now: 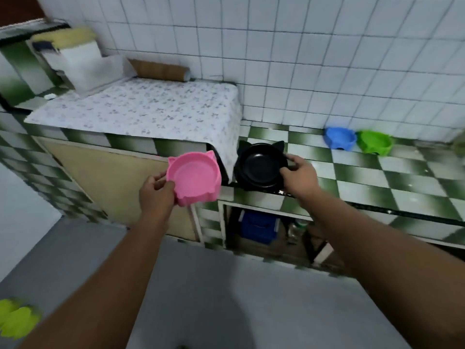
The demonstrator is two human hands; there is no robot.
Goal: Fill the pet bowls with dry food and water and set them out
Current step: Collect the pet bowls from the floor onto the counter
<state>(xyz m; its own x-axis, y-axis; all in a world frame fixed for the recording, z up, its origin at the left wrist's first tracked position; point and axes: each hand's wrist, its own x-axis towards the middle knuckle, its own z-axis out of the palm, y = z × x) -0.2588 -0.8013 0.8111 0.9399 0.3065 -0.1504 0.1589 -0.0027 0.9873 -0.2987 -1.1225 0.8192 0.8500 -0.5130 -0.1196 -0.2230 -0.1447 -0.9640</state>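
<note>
Head view shows your left hand (157,188) gripping the pink bowl (193,178) at centre frame and your right hand (298,173) clamped on the black bowl (261,166) — both empty, likely carried for filling.

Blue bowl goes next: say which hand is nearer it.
Right. Right hand, gripping the black bowl, is left of the blue bowl; left hand, holding the pink bowl, farther left.

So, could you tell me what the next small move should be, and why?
Probably set the pink bowl on the checked counter beside the black bowl: both look empty, and the left hand and right hand each grip one, leaving neither free for filling.
</note>
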